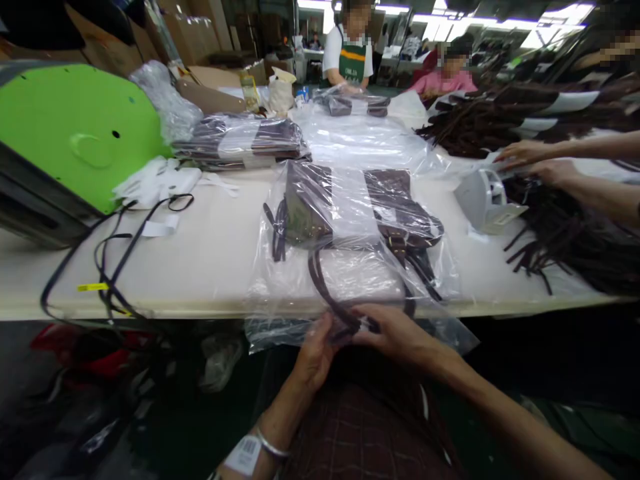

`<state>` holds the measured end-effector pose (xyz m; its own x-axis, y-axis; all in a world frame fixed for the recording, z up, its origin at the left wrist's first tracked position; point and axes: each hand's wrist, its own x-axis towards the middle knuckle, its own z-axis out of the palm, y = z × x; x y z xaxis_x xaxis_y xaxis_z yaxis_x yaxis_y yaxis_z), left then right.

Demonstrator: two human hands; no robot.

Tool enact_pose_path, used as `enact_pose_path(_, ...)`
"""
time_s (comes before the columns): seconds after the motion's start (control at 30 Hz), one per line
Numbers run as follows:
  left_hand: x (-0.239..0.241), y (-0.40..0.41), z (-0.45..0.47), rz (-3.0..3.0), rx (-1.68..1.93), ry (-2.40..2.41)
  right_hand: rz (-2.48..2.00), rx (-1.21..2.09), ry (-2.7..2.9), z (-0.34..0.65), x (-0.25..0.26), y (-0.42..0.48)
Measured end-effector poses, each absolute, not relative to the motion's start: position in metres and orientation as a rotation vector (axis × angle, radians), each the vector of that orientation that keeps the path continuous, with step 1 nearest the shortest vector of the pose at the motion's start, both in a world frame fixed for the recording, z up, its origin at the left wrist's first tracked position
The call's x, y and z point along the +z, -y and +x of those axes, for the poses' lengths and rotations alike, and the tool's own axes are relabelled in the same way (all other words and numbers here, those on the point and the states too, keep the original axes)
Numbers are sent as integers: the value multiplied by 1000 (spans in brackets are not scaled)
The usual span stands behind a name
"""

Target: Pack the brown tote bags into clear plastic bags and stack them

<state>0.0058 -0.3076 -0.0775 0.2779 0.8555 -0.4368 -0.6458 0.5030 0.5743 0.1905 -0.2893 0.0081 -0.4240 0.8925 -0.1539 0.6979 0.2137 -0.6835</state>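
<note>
- The left hand (317,353) and right hand (395,333) meet just below the table's near edge (200,311). Both are closed, pinching 1 dark strap (320,280) between thumb and fingers.
- The strap loops up from the hands onto the table and lies over a clear plastic bag (360,273). The bag's lower end hangs over the edge toward the hands.
- Inside the bag lie dark brown leather pieces (400,213), flat and side by side.
- Left of the bag is a wide bare stretch of tabletop, running to the black cords (115,267) that drape over the edge.
- To the right, only a narrow bare strip separates the bag from a pile of loose straps (575,240). A white dispenser (487,200) stands at that gap.
- A co-worker's 2 hands (525,155) reach in from the right, just behind the dispenser.
- A green machine (75,127) fills the far left corner, and bagged stacks (240,140) sit behind the open stretch.
- Writing: the barcode tag (245,455) on the left wrist, the yellow tag (93,287) on the cords and the green apron (353,63) of a person at the far end all carry print too small to read.
</note>
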Motion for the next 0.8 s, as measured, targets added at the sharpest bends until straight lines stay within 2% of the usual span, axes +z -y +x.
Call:
enact_pose_path(0.23,-84,315,-1,437,1042,-1062,-1277,1241,2264,180,25,276)
enact_pose_path(0.33,-77,317,-4,433,1019,-1008,-1292,1240,2220,175,34,274)
enact_pose_path(0.43,-69,313,2,350,1008,-916,-1400,1031,2256,169,33,279)
enact_pose_path(0.6,-70,300,7,177,1098,-910,-1326,752,2332,165,26,299)
enact_pose_path(0.8,-83,309,5,368,1063,-1004,-1331,257,2367,168,16,302)
